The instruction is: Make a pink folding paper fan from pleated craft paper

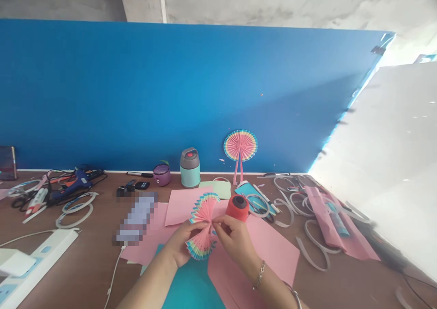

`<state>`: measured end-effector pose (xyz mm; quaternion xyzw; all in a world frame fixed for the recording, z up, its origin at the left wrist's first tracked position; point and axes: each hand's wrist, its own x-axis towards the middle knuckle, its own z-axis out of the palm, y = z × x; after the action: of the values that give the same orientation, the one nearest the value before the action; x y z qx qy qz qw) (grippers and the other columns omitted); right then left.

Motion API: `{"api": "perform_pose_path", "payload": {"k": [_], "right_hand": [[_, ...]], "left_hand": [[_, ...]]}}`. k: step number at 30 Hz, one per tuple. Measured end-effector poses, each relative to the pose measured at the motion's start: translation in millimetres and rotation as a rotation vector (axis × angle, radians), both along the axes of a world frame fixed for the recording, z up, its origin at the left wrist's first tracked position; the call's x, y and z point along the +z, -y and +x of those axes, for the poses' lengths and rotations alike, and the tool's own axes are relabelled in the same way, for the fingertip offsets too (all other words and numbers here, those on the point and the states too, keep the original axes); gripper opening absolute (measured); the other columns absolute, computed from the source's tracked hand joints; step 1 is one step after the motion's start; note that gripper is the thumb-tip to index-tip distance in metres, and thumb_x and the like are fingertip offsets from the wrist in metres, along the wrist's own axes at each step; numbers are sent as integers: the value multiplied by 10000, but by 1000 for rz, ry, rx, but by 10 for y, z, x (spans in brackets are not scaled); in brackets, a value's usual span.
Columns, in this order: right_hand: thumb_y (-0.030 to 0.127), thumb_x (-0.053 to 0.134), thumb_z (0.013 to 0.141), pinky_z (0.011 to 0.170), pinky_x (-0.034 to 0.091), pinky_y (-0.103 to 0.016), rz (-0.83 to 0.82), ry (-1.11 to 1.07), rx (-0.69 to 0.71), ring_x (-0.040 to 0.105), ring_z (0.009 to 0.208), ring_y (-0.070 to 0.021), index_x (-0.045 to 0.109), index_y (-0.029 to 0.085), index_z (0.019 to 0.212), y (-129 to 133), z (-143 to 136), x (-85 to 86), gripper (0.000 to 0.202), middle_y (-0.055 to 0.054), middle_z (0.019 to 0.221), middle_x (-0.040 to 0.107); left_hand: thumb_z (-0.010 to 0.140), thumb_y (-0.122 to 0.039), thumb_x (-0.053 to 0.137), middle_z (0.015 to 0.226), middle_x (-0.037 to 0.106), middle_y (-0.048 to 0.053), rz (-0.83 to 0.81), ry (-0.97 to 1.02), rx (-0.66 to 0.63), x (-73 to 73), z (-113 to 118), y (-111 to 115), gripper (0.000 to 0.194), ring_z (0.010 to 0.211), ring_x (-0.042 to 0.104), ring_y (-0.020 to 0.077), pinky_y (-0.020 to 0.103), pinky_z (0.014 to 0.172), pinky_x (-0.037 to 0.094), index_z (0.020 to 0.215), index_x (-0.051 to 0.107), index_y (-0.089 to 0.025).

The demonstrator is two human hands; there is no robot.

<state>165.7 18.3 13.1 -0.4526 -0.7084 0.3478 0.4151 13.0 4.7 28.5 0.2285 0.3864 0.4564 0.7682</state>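
Observation:
A pleated pink paper fan (205, 206) with blue, yellow and green edges is spread at top and bottom and pinched at its middle. My left hand (186, 240) grips its left side near the centre. Fingertips of my right hand (232, 236) are closed at the fan's centre from the right; any small thing between them is too small to make out. Beneath the hands lie pink sheets (269, 250) and a teal sheet (194, 286). A red round object (238, 207) with a dark centre sits just behind my right hand.
A finished round fan (241, 145) leans on the blue partition (136, 95). Behind the papers stand a mint jar (190, 170) and purple pot (161, 174). A phone (138, 218), power strip (41, 268) and glue gun (80, 181) lie left; curled white strips (317, 245) lie right.

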Motion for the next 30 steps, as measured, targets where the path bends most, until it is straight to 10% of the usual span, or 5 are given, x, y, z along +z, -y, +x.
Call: {"api": "perform_pose_path", "payload": {"k": [10, 17, 30], "right_hand": [[213, 469, 790, 459, 326, -212, 84, 152, -162, 461, 474, -116, 634, 168, 741, -34, 48, -40, 178, 9, 521, 534], [226, 458, 831, 515, 388, -215, 70, 78, -40, 545, 526, -120, 665, 175, 826, 7, 9, 6, 213, -34, 688, 682], [230, 488, 811, 494, 332, -224, 152, 287, -54, 505, 499, -121, 684, 188, 864, -14, 69, 7, 207, -15, 631, 645]], "left_hand": [[758, -139, 578, 607, 607, 30, -66, 40, 87, 68, -72, -40, 194, 542, 584, 145, 257, 523, 471, 914, 671, -72], [674, -135, 642, 522, 515, -21, 1, 0, -8, 9, -21, -15, 91, 462, 480, 83, 220, 519, 438, 597, 598, -116], [608, -326, 717, 631, 579, 17, 157, -249, 78, 23, -15, -10, 239, 600, 563, 165, 297, 614, 444, 721, 629, -135]]}}
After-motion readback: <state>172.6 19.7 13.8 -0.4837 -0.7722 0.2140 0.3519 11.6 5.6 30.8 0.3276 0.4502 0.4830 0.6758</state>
